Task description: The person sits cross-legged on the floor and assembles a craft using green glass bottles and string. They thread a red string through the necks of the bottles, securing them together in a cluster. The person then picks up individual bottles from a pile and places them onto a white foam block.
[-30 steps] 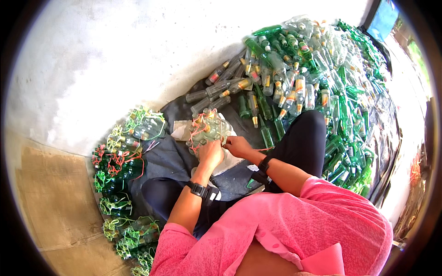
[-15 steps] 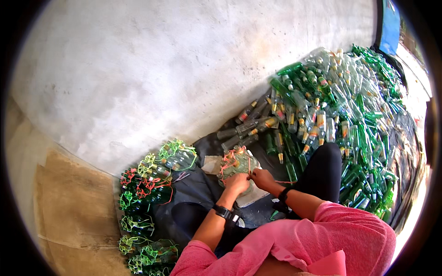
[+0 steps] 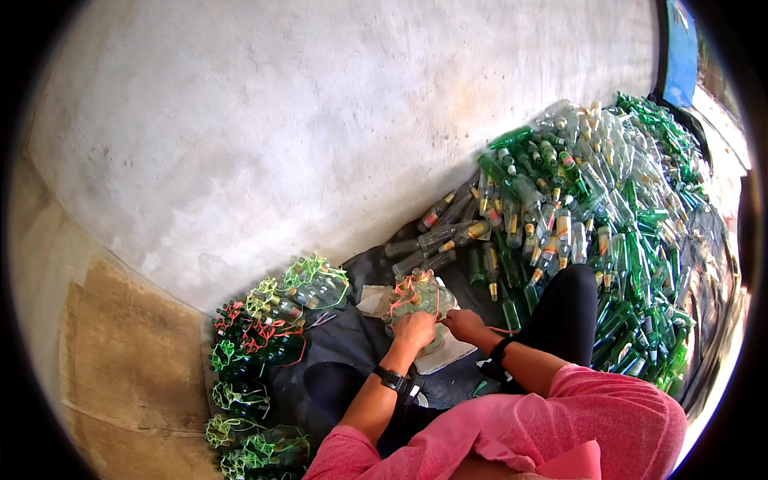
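A bundle of clear glass bottles [image 3: 422,294] stands in front of me, wrapped in red plastic string [image 3: 438,302]. At its near side my left hand [image 3: 415,330] is closed, its knuckles toward me, pinching the string. My right hand [image 3: 466,326] is closed just to the right of it, fingertips gripping the same string; a loose red end [image 3: 502,330] trails out to the right behind it. The exact hold of both sets of fingertips is too small to see. Beneath the bundle lies a whitish flat board [image 3: 448,357].
Tied bundles of green bottles [image 3: 272,352] line my left. A large heap of loose green and clear bottles [image 3: 608,184] rises at the right, near my bent knee [image 3: 565,300]. Black sheeting [image 3: 328,340] covers the ground; a pale wall [image 3: 280,144] stands behind, brown cardboard [image 3: 132,360] far left.
The whole view has shifted slightly, so things sit lower in it. My hands are a little farther apart at the bundle, both still closed on the string.
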A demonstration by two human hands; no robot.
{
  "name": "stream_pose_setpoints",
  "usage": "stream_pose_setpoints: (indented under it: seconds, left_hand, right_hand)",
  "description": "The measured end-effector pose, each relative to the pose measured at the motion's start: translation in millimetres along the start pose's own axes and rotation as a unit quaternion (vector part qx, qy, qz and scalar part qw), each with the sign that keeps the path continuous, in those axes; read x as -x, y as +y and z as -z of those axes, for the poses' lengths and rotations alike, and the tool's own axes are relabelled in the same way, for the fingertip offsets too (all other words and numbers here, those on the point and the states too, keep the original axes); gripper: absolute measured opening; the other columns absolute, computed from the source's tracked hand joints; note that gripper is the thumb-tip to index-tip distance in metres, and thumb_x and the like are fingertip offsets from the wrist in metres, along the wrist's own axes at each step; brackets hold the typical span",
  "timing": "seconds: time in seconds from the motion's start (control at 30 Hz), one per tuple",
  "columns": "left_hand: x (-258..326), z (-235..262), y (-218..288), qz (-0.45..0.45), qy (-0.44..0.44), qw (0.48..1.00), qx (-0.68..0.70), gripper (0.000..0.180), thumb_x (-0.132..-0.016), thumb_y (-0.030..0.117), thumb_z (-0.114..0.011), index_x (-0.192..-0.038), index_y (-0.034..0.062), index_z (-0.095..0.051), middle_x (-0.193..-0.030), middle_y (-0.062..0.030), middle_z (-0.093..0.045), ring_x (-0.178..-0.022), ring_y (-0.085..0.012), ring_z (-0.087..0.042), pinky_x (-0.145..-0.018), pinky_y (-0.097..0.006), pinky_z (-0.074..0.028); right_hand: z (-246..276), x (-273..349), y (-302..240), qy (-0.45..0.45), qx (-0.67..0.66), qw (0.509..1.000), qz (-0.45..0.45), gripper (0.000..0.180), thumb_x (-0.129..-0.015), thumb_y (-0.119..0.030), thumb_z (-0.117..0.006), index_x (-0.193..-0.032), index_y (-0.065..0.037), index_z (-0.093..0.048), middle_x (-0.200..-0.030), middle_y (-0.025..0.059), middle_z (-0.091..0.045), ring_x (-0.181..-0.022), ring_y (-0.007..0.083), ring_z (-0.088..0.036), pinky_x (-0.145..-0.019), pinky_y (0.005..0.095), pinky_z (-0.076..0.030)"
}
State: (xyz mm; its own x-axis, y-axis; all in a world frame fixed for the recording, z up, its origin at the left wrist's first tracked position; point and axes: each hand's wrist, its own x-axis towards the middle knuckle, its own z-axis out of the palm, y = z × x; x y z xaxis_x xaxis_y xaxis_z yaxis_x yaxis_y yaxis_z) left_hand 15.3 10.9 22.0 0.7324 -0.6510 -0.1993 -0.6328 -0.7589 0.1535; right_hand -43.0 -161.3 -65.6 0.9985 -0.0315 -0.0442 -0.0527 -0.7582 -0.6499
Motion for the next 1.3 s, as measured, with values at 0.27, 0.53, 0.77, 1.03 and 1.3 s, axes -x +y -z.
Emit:
stream_pose_setpoints:
  seconds: [0.27,0.53,0.77,1.03,1.3]
  left_hand:
    - [2,5,1,-0.013,0.011,0.999,-0.037,0.027,-0.091,0.017,-0.057,-0.094,0.0057,-0.081,-0.094,-0.0219,-0.077,-0.091,-0.0419,-0.076,-0.080,-0.052,-0.060]
    - [6,35,-9,0.048,-0.049,0.998,-0.011,0.029,-0.088,0.024,-0.059,-0.100,0.0106,-0.081,-0.103,-0.0173,-0.078,-0.101,-0.0370,-0.075,-0.087,-0.051,-0.058]
    - [8,44,-27,0.017,-0.101,0.994,0.029,0.030,-0.089,0.033,-0.065,-0.101,0.0102,-0.079,-0.107,-0.0190,-0.076,-0.105,-0.0390,-0.072,-0.090,-0.051,-0.057]
    - [8,38,-45,0.067,-0.084,0.988,0.114,0.021,-0.085,0.024,-0.070,-0.097,0.0072,-0.077,-0.094,-0.0188,-0.076,-0.092,-0.0361,-0.073,-0.079,-0.046,-0.056]
    - [14,43,-57,0.056,-0.058,0.991,0.111,0.018,-0.086,0.025,-0.075,-0.094,0.0087,-0.077,-0.089,-0.0156,-0.076,-0.084,-0.0323,-0.073,-0.075,-0.044,-0.056]
  right_hand:
    - [-13,-3,19,-0.062,0.024,0.998,0.010,0.034,-0.101,-0.037,-0.060,-0.095,-0.005,-0.072,-0.094,0.0196,-0.074,-0.090,0.0454,-0.070,-0.079,0.0568,-0.055]
    - [-24,-8,8,-0.174,-0.222,0.959,-0.007,0.040,-0.099,-0.042,-0.063,-0.101,-0.004,-0.074,-0.095,0.0226,-0.074,-0.090,0.0453,-0.070,-0.081,0.0502,-0.055]
    - [-14,-14,27,-0.058,0.054,0.995,0.059,0.044,-0.104,-0.048,-0.054,-0.095,-0.010,-0.076,-0.095,0.0154,-0.076,-0.091,0.0411,-0.072,-0.081,0.0527,-0.056]
    - [2,-13,20,-0.082,-0.023,0.993,0.076,0.037,-0.103,-0.037,-0.059,-0.094,-0.004,-0.074,-0.092,0.0211,-0.074,-0.090,0.0415,-0.071,-0.076,0.0518,-0.054]
    - [16,-10,2,-0.065,0.037,0.997,0.018,0.041,-0.102,-0.043,-0.059,-0.099,-0.005,-0.074,-0.097,0.0231,-0.073,-0.092,0.0461,-0.069,-0.081,0.0549,-0.055]
